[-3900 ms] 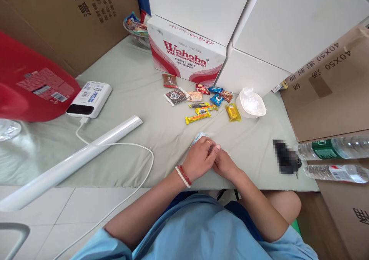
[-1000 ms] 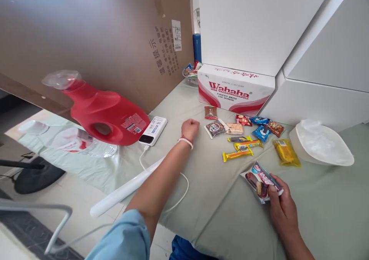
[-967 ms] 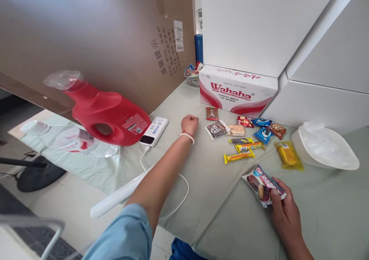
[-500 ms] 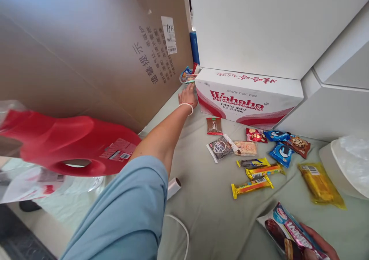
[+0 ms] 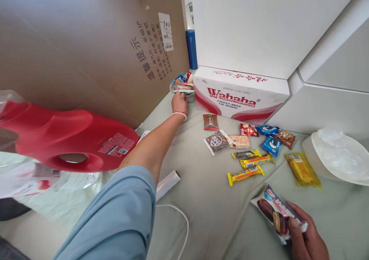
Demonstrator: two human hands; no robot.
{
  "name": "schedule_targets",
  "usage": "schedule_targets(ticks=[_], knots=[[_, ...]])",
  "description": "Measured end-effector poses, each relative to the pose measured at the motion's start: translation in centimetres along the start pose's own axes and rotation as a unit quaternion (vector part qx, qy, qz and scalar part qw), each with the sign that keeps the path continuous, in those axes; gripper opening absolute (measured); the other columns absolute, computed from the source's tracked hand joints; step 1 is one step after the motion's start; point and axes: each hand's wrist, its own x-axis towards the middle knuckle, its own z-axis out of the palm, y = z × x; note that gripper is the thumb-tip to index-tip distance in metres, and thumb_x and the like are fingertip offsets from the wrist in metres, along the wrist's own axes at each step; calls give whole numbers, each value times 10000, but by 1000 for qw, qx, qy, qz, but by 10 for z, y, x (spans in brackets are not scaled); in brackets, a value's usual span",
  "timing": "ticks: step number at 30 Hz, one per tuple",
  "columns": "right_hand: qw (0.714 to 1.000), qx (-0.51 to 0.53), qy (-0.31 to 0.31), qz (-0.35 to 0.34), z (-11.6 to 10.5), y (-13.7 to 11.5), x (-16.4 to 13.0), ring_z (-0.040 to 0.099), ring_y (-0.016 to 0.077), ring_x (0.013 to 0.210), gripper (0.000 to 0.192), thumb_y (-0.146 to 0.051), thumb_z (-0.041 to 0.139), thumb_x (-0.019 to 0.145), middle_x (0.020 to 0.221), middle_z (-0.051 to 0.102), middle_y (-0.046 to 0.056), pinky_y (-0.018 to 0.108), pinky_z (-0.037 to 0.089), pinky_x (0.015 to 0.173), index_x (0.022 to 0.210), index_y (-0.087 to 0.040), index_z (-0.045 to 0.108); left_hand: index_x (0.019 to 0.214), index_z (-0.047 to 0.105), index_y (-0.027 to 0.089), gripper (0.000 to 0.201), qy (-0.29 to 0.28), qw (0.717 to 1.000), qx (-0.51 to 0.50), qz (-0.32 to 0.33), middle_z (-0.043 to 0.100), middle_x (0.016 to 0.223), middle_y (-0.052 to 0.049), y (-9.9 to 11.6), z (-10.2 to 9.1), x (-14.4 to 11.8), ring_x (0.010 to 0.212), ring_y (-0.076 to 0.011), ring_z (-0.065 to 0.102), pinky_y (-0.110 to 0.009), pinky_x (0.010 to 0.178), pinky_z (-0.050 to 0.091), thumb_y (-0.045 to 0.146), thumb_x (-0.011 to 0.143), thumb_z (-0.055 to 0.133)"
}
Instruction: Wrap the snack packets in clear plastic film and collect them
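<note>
My left hand (image 5: 180, 103) is stretched far out, its fingers closed on the near rim of a clear plastic bowl (image 5: 188, 92) in the corner; the fingertips are partly hidden. Wrapped snacks (image 5: 180, 79), blue and red among them, lie in that bowl. At the lower right, my right hand (image 5: 305, 229) grips a packet of chocolate-coated cakes (image 5: 276, 212) with the thumb on top. Between the hands lie a brown packet (image 5: 211, 122), a black-and-white packet (image 5: 216, 142), a clear-wrapped pale snack (image 5: 240, 141) and several yellow-wrapped bars (image 5: 245, 174).
A Wahaha water carton (image 5: 239, 98) stands against the white cabinet (image 5: 245, 29). A large cardboard box (image 5: 95, 52) and a red jug (image 5: 77, 137) are at left. Blue packets (image 5: 271, 145), a yellow pack (image 5: 302, 169) and a white tub (image 5: 314, 156) sit at right. A white roll (image 5: 168, 183) lies near my left arm.
The bowl has come out a little from behind the carton's corner, with my left hand at its rim. My right hand has raised the cake packet slightly and shows more fully.
</note>
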Motion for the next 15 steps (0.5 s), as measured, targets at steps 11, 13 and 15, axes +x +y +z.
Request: schedule_targets(ticks=[11,13,15], knots=[[993,101,-14,-60,6,-25,8,735,258,893,632,-678,448,953,1061,788,110,343,572,768,1284,-168,621,799,620,194,40,5,996,-38,77,636,969,-86,18,-112,-123,1000,-272,595,-401,953,455,206,821,587],[991,109,-17,-74,6,-25,9,733,265,919,626,-672,436,959,1069,785,112,365,565,813,1284,-168,613,828,637,195,57,18,992,-71,101,629,958,-60,38,-127,-142,942,-235,597,-372,933,464,250,831,623],[989,116,-23,-89,7,-24,10,730,271,944,620,-665,427,965,1081,782,114,376,559,839,1290,-167,604,844,649,197,101,26,983,-158,92,620,936,-31,66,-134,-156,851,-184,584,-326,877,476,292,828,679]])
